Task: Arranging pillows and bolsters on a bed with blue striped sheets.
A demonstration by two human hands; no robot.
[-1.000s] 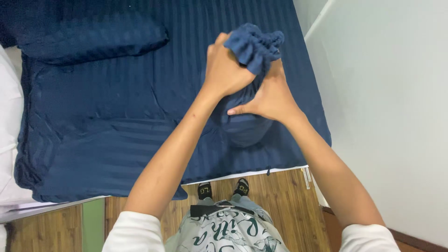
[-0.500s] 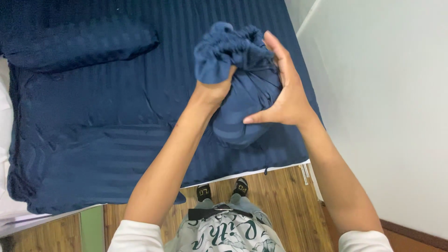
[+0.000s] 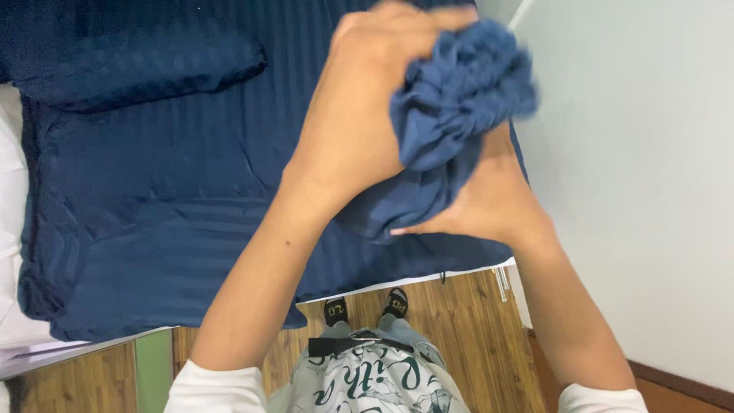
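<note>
Where the view begins at its lower edge, a patterned shirt point(image 3: 382, 386) with white sleeves and a dark belt point(image 3: 359, 346) are visible, with two dark slippers point(image 3: 365, 307) standing on the wooden floor point(image 3: 459, 321) just beside the bed's edge. Both forearms rise from this point toward the middle of the view.

The right hand point(image 3: 478, 206) lies beneath a bundle of blue cloth point(image 3: 451, 130), palm against the cloth's underside, fingers extended and close together, thumb pointing left. The left hand point(image 3: 359, 122) is closed over the top and left side of the same bundle, its fingers curled into the gathered fabric; the fingertips are hidden in the folds. The cloth is bunched and ruffled at its upper right, and it is held in the air between the two hands, above the right part of the bed.

Behind the hands, a dark blue striped bedspread point(image 3: 153, 229) covers the mattress, hanging over the near edge. A pillow point(image 3: 138, 65) in matching dark blue lies at the far left of the bed. A white wall point(image 3: 634, 191) stands along the bed's right side.
</note>
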